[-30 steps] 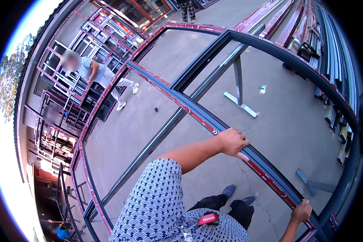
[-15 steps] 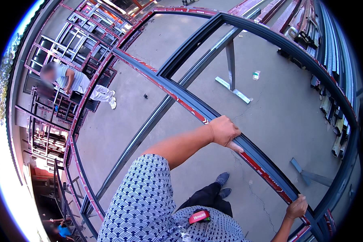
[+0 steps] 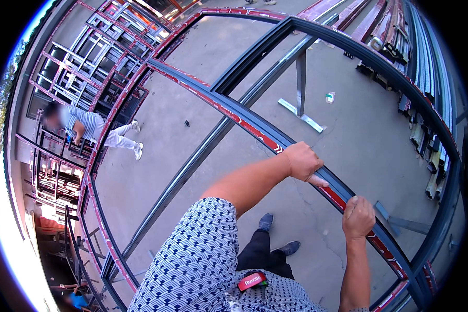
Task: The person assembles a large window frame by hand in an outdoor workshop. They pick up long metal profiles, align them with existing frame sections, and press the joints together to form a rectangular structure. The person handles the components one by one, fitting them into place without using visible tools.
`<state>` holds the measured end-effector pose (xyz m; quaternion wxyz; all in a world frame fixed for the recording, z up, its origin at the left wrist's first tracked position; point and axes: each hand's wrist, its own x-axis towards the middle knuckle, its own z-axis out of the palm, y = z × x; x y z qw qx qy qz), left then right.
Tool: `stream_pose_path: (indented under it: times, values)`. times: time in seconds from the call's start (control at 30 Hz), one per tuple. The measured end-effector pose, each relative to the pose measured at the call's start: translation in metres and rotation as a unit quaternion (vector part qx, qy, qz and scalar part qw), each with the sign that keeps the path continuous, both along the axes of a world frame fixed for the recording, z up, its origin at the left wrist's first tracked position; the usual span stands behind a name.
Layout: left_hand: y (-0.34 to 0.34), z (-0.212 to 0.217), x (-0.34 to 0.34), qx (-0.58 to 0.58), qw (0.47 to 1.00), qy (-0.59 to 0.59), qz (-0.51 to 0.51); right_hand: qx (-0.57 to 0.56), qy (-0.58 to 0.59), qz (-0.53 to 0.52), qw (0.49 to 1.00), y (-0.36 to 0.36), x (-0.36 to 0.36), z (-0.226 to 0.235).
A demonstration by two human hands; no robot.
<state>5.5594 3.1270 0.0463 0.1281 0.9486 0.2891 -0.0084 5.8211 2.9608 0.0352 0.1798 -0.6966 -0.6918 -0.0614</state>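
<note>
A large dark grey window frame (image 3: 260,121), with red protective film along its bars, spans most of the view. My left hand (image 3: 302,162) is closed round its long diagonal middle bar, knuckles up and thumb along the red film. Farther down the same bar, to the right, my right hand (image 3: 358,217) is wrapped over it in a fist-like hold. Both hands' undersides are hidden by the bar. A shorter crosspiece (image 3: 249,57) joins the middle bar to the frame's far right side.
Beneath the frame runs a steel support beam (image 3: 192,162) with a T-shaped foot (image 3: 302,116). Long metal profiles (image 3: 430,67) lie stacked at right. Film-wrapped frames (image 3: 91,57) lean at upper left, near a co-worker (image 3: 86,125) in a striped shirt.
My right hand has moved up the bar, closer to my left hand. My left hand has shifted slightly right along it. My feet have stepped, and the co-worker has moved left.
</note>
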Motion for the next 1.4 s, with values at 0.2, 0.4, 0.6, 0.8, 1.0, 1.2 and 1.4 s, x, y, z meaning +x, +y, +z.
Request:
stream_pose_path:
  times: [0.2, 0.4, 0.6, 0.8, 1.0, 1.2, 1.4]
  values:
    - [-0.002, -0.012, -0.004, -0.011, 0.998, -0.057, -0.003, -0.006, -0.033, -0.041, 0.999, 0.030, -0.055, -0.010]
    - [0.002, -0.013, -0.003, -0.047, 0.995, -0.089, -0.028, 0.018, -0.067, -0.052, 0.996, 0.039, -0.064, -0.015]
    - [0.003, -0.018, -0.006, -0.062, 0.988, -0.135, -0.047, 0.025, -0.087, -0.091, 0.992, 0.035, -0.062, -0.023]
    - [0.043, -0.017, -0.087, -0.033, 0.993, -0.112, -0.015, 0.020, -0.082, -0.097, 0.992, 0.034, -0.062, -0.023]
    - [0.098, -0.012, -0.198, 0.089, 0.993, -0.064, 0.047, 0.022, -0.076, -0.089, 0.993, 0.034, -0.062, -0.022]
    - [0.101, -0.015, -0.205, 0.119, 0.986, -0.083, 0.085, 0.014, -0.062, -0.089, 0.994, 0.034, -0.065, -0.012]
    - [0.102, -0.030, -0.204, 0.165, 0.973, -0.143, 0.074, 0.021, -0.045, -0.097, 0.994, 0.034, -0.066, -0.019]
